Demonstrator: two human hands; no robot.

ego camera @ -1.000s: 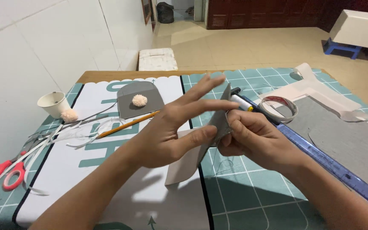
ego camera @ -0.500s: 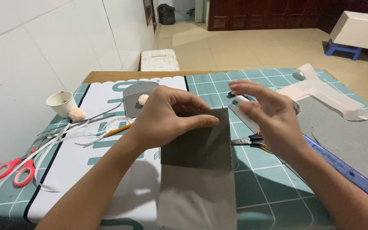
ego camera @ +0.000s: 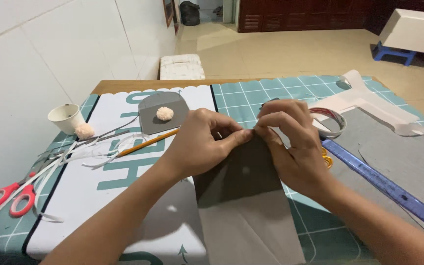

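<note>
- Both hands have closed in on the far edge of the grey sheet (ego camera: pixel 244 196) since the earlier picture, where the right hand was lifted off it with fingers spread.
- Left hand (ego camera: pixel 204 142) and right hand (ego camera: pixel 290 142) meet fingertip to fingertip at that far edge; each grip is pinched shut on the sheet.
- The grey sheet lies on the desk (ego camera: pixel 123 86) straight before the person, its near end running out of view; the part by the hands looks darker, perhaps only shadow.
- Done so far, as I judge it: beyond the sheet, to the left, lies a cut grey shape (ego camera: pixel 163 112) with a pale pompom (ego camera: pixel 164 113) on it, and paper strips (ego camera: pixel 74 152) lie farther left.
- Left to do, as I judge it: the sheet itself looks uncut and plain, so the work on it seems at an early stage.
- Left of the sheet sit a pencil (ego camera: pixel 148 142), red scissors (ego camera: pixel 6 198) and a paper cup (ego camera: pixel 66 118); right of it, a blue ruler (ego camera: pixel 384 184) and a tape roll (ego camera: pixel 332 120).
</note>
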